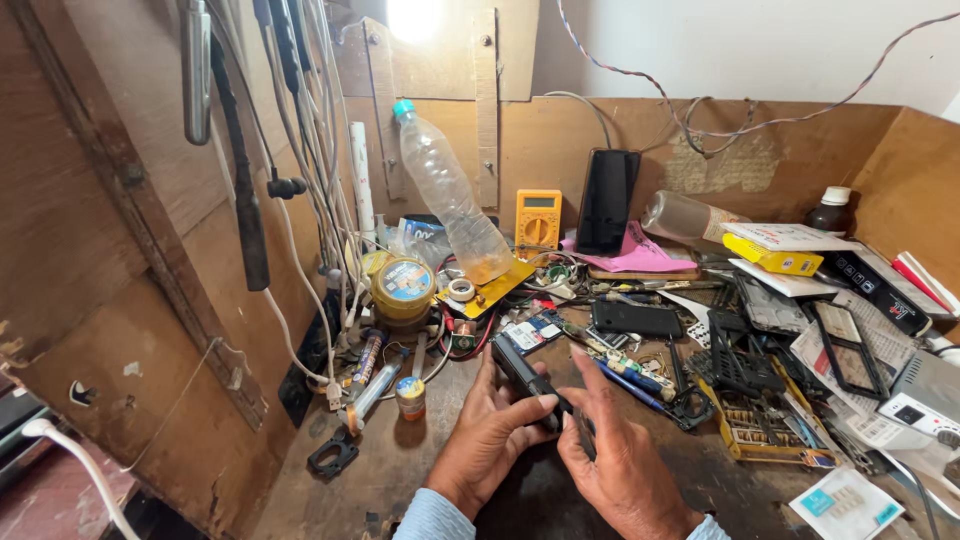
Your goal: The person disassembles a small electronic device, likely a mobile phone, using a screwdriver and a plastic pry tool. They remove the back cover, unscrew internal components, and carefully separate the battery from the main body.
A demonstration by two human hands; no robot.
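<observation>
Two hands meet in the lower middle of the frame, over a crowded wooden workbench [400,480]. The left hand [490,440] wraps around a small dark phone [525,385], with the thumb pressed along its edge, and the right hand [620,450] closes on the nearer end of the same phone, so both hands grip it together just above the bench.

At the far left of the frame, cables [310,150] hang down the wooden wall. Lower and to the right stand a round yellow tin [403,287] and a small jar [410,397]. In the upper middle, an empty plastic bottle [445,190] leans on the back wall, beside a yellow multimeter [538,222] and a dark upright phone [607,200]. Toward the right lie a black phone [637,319], a blue pen [625,385], a yellow tray of small parts [755,430] and loose papers.

The risk, as a judgement: the phone is held over a bench full of screws and boards, so a slip of the fingers could drop it onto them, and a small part could get lost in the clutter. The leaning bottle could also fall if the bench is bumped.

The underside of the held phone is hidden by the fingers, and it is hard to tell if its cover is on or off. Both forearms are cut off at the bottom edge.
</observation>
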